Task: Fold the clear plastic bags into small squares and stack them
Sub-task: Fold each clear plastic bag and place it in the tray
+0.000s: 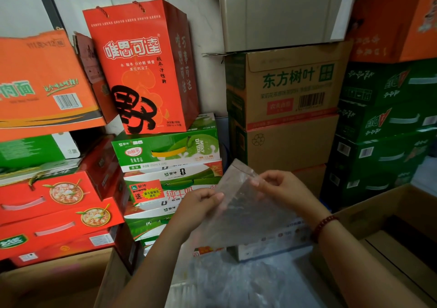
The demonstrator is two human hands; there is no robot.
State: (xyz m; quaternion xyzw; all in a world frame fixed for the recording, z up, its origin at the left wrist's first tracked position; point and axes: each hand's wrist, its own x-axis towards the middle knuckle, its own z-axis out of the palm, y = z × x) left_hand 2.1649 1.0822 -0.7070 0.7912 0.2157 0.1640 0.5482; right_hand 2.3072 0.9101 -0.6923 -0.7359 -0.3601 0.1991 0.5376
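Fingers (214, 197) of the left hand (201, 204) pinching the left edge of a clear plastic bag (238, 203); fingers of the right hand (281, 187) pinching its upper right edge near the top corner. Bag held up in the air between both hands, stretched flat and tilted, above more clear plastic (236, 281) lying loose below, beside an open cardboard box (378, 213). Red bead bracelet (322, 227) on the right wrist. Stacked drink cartons (165, 151) behind. Probably an early fold, with the sheet not yet down to a small square. Next: bringing one pinched edge across to meet the other, lining up corners, then pressing a crease. No finished stack clearly visible.
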